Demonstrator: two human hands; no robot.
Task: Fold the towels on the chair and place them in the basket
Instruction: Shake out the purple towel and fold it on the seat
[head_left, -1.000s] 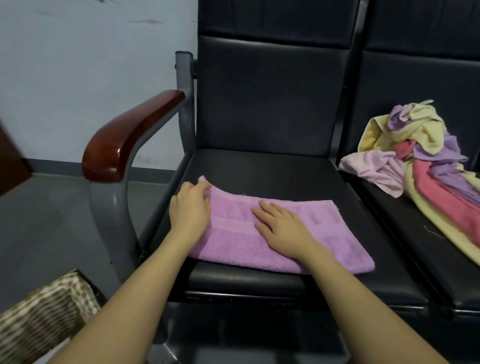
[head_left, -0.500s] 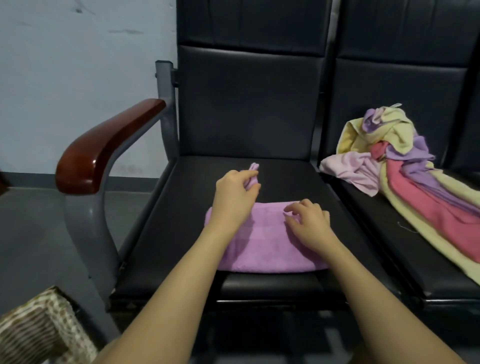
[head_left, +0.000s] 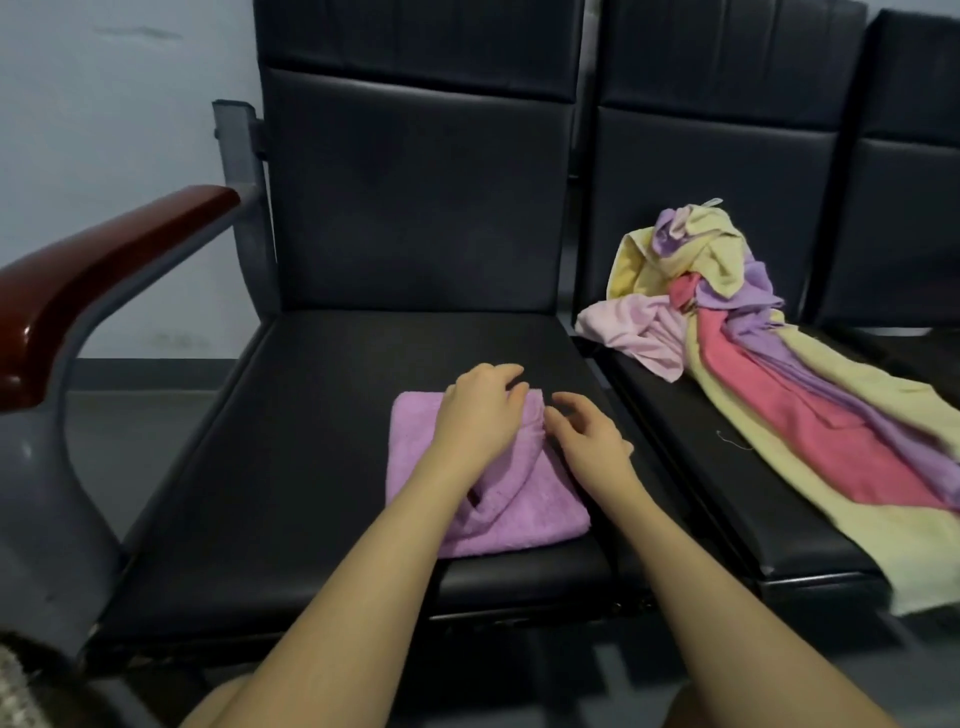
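Note:
A purple towel (head_left: 524, 509) lies folded into a small rectangle near the front of the left black chair seat (head_left: 322, 426). My left hand (head_left: 478, 415) lies on top of it, its curled fingers holding the folded-over far right corner. My right hand (head_left: 587, 436) is just beside the towel's right edge, fingers loosely spread and fingertips at the fold. A heap of unfolded towels (head_left: 727, 332) in yellow, pink, red and lilac sits on the neighbouring seat and trails toward its front edge. Only a sliver of the woven basket (head_left: 13, 691) shows at the bottom left.
A red-brown wooden armrest (head_left: 98, 270) on a grey metal frame juts out left of the seat. Tall black backrests close off the far side. A third seat (head_left: 914, 343) begins at the far right. Grey floor and a pale wall lie to the left.
My left hand has carried the towel's left end over to the right, halving it again into a smaller rectangle. My right hand slid off to the towel's right edge. The view shifted right.

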